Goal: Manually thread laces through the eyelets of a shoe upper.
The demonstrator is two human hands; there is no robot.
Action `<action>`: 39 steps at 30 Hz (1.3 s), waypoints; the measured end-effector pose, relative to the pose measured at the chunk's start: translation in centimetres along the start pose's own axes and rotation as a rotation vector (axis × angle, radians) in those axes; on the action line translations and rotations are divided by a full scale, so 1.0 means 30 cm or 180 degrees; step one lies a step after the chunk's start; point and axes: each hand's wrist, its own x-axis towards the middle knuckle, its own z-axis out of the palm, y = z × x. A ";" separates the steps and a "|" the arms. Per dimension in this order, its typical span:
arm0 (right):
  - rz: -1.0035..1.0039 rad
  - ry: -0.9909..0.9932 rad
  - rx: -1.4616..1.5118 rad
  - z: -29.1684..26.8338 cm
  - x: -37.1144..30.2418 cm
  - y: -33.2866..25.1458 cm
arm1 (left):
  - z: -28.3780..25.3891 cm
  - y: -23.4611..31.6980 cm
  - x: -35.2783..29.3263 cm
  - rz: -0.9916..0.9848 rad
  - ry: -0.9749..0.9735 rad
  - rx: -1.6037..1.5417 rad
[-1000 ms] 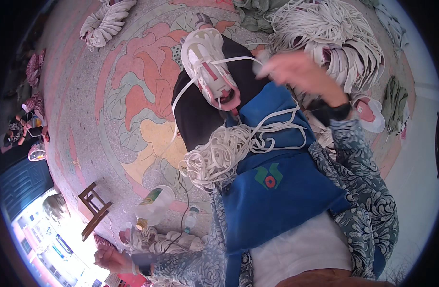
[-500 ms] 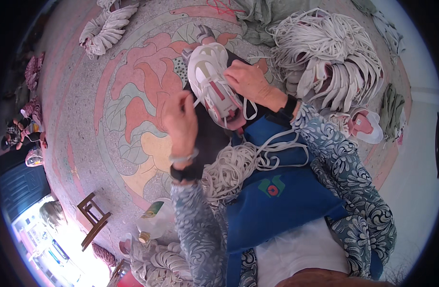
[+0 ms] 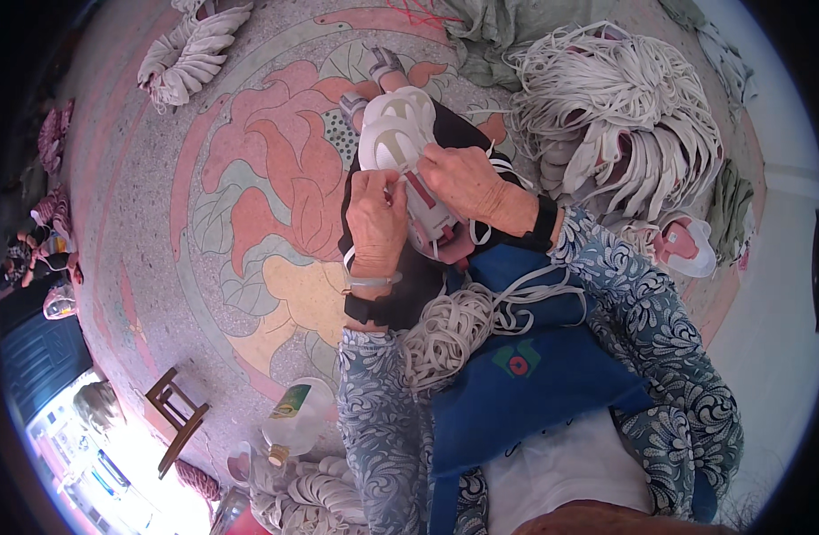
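Note:
A white and pink shoe upper (image 3: 427, 217) lies across my lap, its tongue showing a dark red stripe. My left hand (image 3: 376, 218) is at its left edge, thumb and fingers pinched on a white shoelace. My right hand (image 3: 467, 183) is closed in a pinch on the lace at the upper's right side, by the eyelets. The fingertips partly hide the lace. Another pale upper (image 3: 393, 134) lies just beyond, toward my feet. A tangled bundle of off-white laces (image 3: 450, 337) rests on my blue apron (image 3: 543, 379).
A large heap of white uppers with laces (image 3: 628, 116) is at the far right, beside grey-green cloth (image 3: 481, 40). More uppers (image 3: 195, 58) are stacked at the far left. A clear plastic bottle (image 3: 298, 415) and a wooden stool (image 3: 177, 415) are at the lower left.
My left hand has moved right and onto the upper, and its fingers have closed on the lace. My right hand has shifted slightly down and right, beside the left.

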 end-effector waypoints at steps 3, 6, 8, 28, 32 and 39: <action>-0.0039 -0.0111 -0.0110 0.000 0.021 -0.015 | 0.000 -0.016 0.001 0.0113 0.0013 0.0077; -0.0245 -0.0002 -0.0096 0.031 0.032 0.008 | 0.000 -0.013 -0.003 -0.0021 -0.0037 -0.0017; -0.0398 0.0241 -0.0086 0.047 0.031 0.020 | -0.002 -0.008 -0.007 0.0016 -0.0040 0.0042; 0.0503 0.0478 0.0751 0.038 -0.032 0.032 | -0.005 0.045 0.011 0.0817 -0.0046 0.1227; 0.0476 0.0425 0.0596 0.041 -0.017 0.029 | 0.004 0.049 0.013 0.0830 -0.0049 0.1260; 0.0049 0.0926 0.0779 -0.050 0.036 -0.020 | 0.016 0.035 0.019 0.0958 -0.0234 0.1525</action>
